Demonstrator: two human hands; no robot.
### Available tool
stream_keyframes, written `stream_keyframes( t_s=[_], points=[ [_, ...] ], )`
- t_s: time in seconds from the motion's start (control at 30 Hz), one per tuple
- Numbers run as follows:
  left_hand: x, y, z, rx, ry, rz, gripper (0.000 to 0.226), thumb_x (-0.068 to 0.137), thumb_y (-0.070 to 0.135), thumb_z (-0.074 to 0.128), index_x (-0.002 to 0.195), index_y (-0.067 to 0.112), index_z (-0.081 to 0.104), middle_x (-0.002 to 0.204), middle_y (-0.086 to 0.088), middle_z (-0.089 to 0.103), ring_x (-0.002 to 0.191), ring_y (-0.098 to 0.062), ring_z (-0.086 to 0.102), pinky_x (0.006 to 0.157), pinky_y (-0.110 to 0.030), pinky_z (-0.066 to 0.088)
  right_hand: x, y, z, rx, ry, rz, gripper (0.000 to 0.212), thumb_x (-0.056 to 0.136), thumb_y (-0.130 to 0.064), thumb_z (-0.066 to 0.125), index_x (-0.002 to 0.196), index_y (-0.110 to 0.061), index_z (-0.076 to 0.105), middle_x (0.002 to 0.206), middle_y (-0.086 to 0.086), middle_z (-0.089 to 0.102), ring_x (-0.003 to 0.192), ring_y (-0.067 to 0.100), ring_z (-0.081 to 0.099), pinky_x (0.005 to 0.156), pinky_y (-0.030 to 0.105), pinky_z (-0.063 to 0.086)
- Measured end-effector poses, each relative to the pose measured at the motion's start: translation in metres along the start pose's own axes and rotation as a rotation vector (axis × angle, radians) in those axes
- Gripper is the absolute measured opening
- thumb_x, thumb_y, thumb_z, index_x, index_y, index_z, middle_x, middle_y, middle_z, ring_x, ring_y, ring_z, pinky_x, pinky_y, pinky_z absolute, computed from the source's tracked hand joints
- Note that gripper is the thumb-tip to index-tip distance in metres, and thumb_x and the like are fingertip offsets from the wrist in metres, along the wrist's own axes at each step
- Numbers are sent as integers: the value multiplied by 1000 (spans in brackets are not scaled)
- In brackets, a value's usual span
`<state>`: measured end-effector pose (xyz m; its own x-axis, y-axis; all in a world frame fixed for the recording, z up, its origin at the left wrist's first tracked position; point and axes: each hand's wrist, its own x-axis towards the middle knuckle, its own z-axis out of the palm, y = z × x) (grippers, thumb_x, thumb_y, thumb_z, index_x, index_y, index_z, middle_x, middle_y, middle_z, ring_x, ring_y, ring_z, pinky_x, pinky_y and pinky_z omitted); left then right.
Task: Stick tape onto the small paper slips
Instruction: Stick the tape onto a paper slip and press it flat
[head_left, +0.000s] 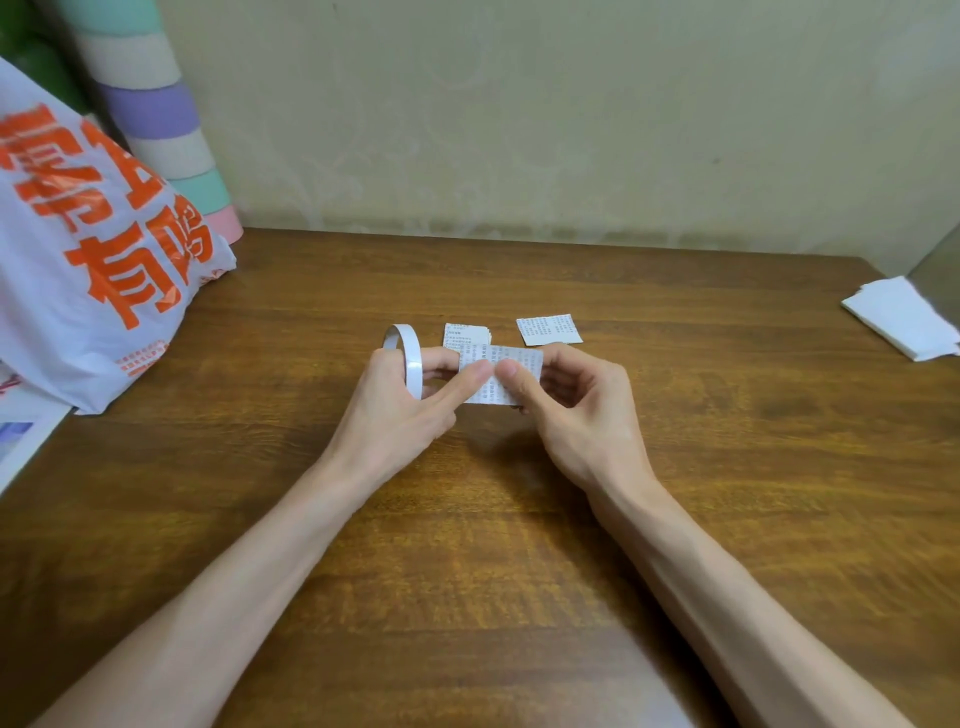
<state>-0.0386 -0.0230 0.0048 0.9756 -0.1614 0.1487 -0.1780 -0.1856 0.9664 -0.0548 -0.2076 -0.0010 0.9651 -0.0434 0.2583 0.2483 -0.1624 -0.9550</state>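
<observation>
Both forearms stretch forward over the worktop (519, 545), meeting at 1 printed slip (514, 371) held just above it. Left grip (400, 400) carries the thin white tape roll (410, 364) looped over a finger and pinches the slip's left edge under its thumb. Right grip (576, 405) pinches the slip near its middle, thumb on top.

Likely trouble: the tape could go on skewed or wrinkled, since the slip is flimsy and unsupported, or it could cling to a fingertip. Whether any tape is on it yet, I cannot tell.

It looks small, rectangular and white, with dense grey print. A small stack of slips (462, 332) and 1 loose slip (549, 329) lie just beyond.
</observation>
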Motion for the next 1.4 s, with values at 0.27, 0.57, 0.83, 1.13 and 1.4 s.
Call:
stream_keyframes(
  t_s=[0.27,0.57,0.83,1.13,1.4],
  points=[
    [0,0,3,-1,62,2,19,99,25,70,96,8,77,51,14,54,42,-4,42,48,-14,34,1,2,1,50,-52,51,11,98,-15,74,106,-9,79,85,-12,78,74,0,70,74,16,52],
    [0,0,0,-22,60,-16,17,98,28,72,100,13,79,79,5,75,47,-4,47,49,-15,40,2,4,-1,67,-61,61,15,95,-18,78,105,-6,79,83,-8,78,73,2,70,74,17,52],
    [1,0,-1,5,20,-28,15,97,31,72,105,19,78,89,1,79,51,-16,43,48,-21,36,2,4,-2,95,-44,75,18,94,-16,78,105,-2,79,88,7,80,72,8,71,73,20,55],
    [1,1,0,44,-37,-17,15,100,28,69,113,25,77,81,-11,77,51,-14,42,51,-25,35,1,3,0,74,-30,92,11,98,-13,73,102,-4,76,92,4,81,73,3,70,73,17,53],
    [0,4,1,12,-38,3,14,101,23,66,97,12,75,59,7,67,44,-4,45,50,-16,36,-1,-2,2,41,-62,82,9,101,-16,70,99,-9,76,91,-2,80,80,3,71,73,18,51]
  ],
)
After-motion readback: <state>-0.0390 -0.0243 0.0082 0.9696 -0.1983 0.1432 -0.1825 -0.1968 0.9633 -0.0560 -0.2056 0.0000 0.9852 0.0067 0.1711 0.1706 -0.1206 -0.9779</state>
